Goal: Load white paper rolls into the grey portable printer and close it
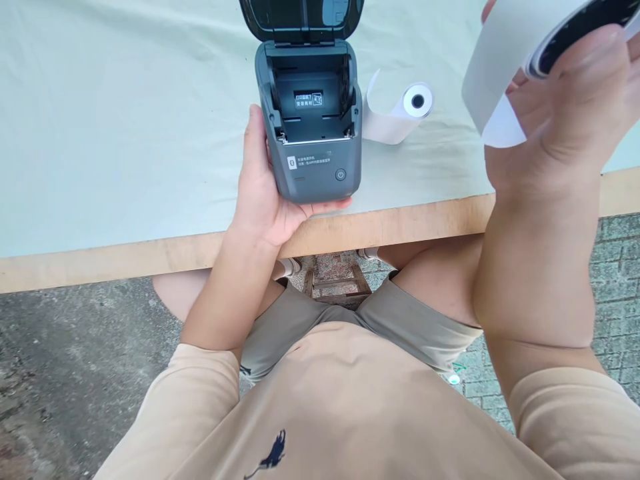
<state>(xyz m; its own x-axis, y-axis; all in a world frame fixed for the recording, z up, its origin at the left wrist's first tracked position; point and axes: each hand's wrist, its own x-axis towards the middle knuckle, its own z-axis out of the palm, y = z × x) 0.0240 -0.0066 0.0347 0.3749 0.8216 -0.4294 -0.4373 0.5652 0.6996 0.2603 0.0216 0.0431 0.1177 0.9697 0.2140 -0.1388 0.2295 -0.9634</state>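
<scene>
A dark grey label printer (320, 170) rests in my left hand (263, 193), whose thumb lies along its left side and whose fingers curl under its front. The printer's lid (303, 20) is swung up, and the paper bay is bare inside. High at the right, my right hand (565, 120) grips a roll of white paper (505, 60) with a dark core, its loose end hanging down. Part of that roll is cut off by the frame edge. On the table, just right of the printer, lies a smaller white paper roll (400, 117), partly unrolled.
A pale green cloth (125, 133) covers the table, with a bare wooden edge (400, 230) along the front. Below are my legs, a wooden stool (337, 287) and paved ground (617, 280).
</scene>
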